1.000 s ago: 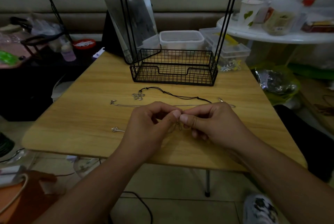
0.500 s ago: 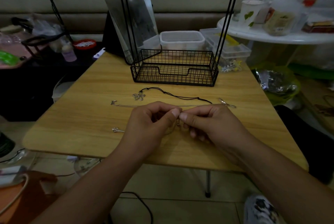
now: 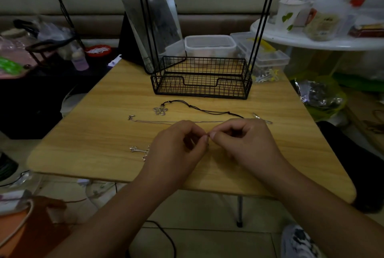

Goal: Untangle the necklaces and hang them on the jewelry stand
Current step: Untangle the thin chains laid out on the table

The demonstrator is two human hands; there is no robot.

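The wooden bench [image 3: 104,133] carries everything, and at its far edge the jewelry stand [image 3: 200,79], a black wire basket with tall uprights and hooks at the top of the view, has no necklace hung on it yet. In front of the basket lies the black cord necklace [image 3: 207,109] with its flower pendant [image 3: 160,111], stretched out and apart from the thin silver chain [image 3: 158,121] that runs across the bench just behind the knuckles. Nearer the front edge the left hand [image 3: 176,149] and right hand [image 3: 243,143] meet thumb to thumb, each with fingers curled, pinching what I take to be a fine chain at one spot; the link itself is too small to make out. A silver cross pendant [image 3: 139,150] shows beside the left wrist. Compared with a second ago, the hands have shifted slightly to the right and the cross has come further out from under the left hand, so the chain seems to be pulling loose. I judge the untangling is still under way, with hanging to follow.
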